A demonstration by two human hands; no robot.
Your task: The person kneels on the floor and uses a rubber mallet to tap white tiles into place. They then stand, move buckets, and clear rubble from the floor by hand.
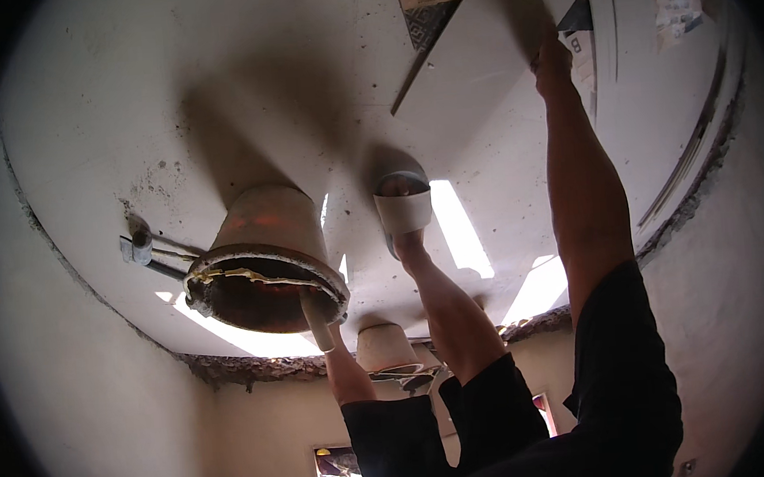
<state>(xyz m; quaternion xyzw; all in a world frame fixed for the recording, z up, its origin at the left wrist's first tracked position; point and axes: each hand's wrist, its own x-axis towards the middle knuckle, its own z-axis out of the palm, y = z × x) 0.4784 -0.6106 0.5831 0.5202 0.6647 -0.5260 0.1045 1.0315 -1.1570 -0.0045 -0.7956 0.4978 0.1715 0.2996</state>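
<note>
A large pale panel (pixel 477 77) is lying over the floor (pixel 115 89), mostly left of the right hand (pixel 553 60), which is sitting at its edge, the grip too dim to tell pinching from spread.

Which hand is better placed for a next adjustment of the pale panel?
Probably the right hand: it is at or close to the panel's right side, with the arm stretched toward it. The left hand is not in view.
</note>
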